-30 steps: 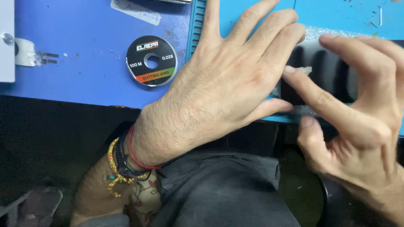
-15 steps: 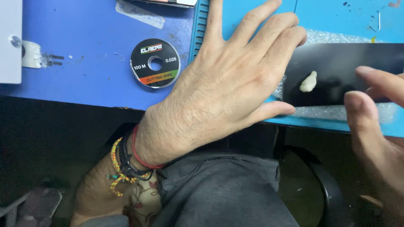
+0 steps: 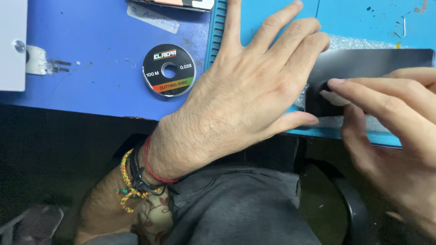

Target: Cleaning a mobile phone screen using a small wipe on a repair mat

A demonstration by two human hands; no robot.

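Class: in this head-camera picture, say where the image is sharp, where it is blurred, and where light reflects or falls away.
Head view: the left hand and black wire spool are sharp; the right hand is slightly motion-blurred; the black panel shows a soft sheen; below the blue table edge it falls dark.

Your left hand [image 3: 245, 100] lies flat, palm down, fingers spread, wrist banded with cords. Your right hand [image 3: 395, 136] reaches in, fingers extended, thumb underneath.

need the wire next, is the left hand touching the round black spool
No, the left hand lies flat on the teal mat, apart from the spool.
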